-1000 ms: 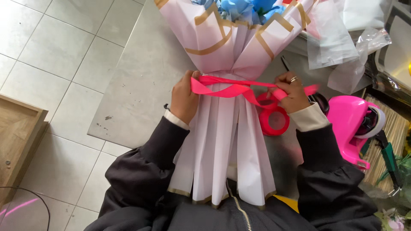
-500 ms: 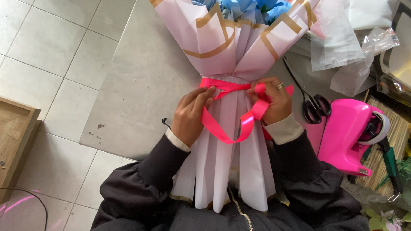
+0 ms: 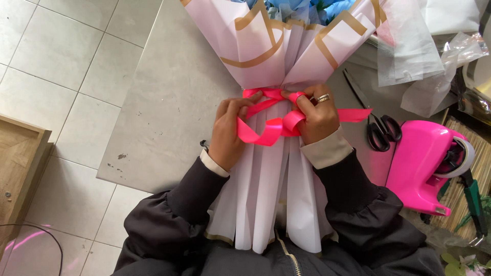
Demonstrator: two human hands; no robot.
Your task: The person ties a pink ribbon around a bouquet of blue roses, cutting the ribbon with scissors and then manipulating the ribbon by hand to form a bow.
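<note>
A bouquet in pale pink wrapping paper (image 3: pixel 266 184) with gold lines lies on a grey table (image 3: pixel 169 107), its blue flowers (image 3: pixel 302 7) at the top edge. A bright pink ribbon (image 3: pixel 266 130) goes around its narrow neck. My left hand (image 3: pixel 230 128) pinches the ribbon on the left side. My right hand (image 3: pixel 317 115), with a ring on one finger, holds a loop of ribbon wound over its fingers. A loose ribbon end (image 3: pixel 355 115) sticks out to the right.
Black scissors (image 3: pixel 378 128) lie right of my right hand. A pink tape dispenser (image 3: pixel 424 163) stands beyond them. Clear plastic sheets (image 3: pixel 424 51) are piled at the top right. A wooden box (image 3: pixel 18 168) sits on the tiled floor at left.
Both hands have drawn together at the bouquet's neck. The long hanging ribbon loop is now shorter and wound around my right fingers.
</note>
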